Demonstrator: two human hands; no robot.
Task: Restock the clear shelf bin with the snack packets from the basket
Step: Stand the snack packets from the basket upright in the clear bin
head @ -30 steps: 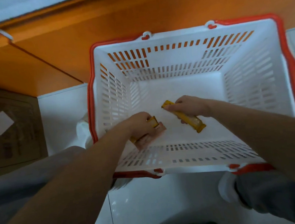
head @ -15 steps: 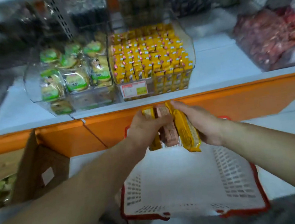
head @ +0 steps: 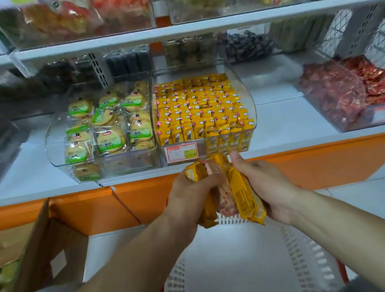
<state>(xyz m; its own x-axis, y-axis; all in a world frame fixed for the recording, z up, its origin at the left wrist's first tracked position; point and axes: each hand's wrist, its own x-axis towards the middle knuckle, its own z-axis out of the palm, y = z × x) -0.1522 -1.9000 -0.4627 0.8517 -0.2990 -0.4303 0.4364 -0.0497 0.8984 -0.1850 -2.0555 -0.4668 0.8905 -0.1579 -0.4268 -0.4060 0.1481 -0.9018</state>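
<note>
Both hands hold a small bunch of yellow snack packets (head: 241,194) in front of the orange shelf edge. My left hand (head: 192,194) grips the packets from the left, my right hand (head: 264,185) cups them from the right. Just above stands the clear shelf bin (head: 248,98), packed with rows of matching yellow packets and carrying a price label (head: 181,152) on its front. The white basket (head: 295,254) with a red rim sits on the floor under my arms, and its visible inside holds nothing.
A second clear bin (head: 52,137) of green-labelled biscuit packs adjoins on the left. Red-wrapped snacks (head: 353,89) fill a bin at the right. An upper shelf (head: 197,26) overhangs. An open cardboard box (head: 42,247) stands at lower left.
My hands have lifted the packets out of the basket and brought them together in front of the shelf. My view has swung up from the basket to the shelf bins.
</note>
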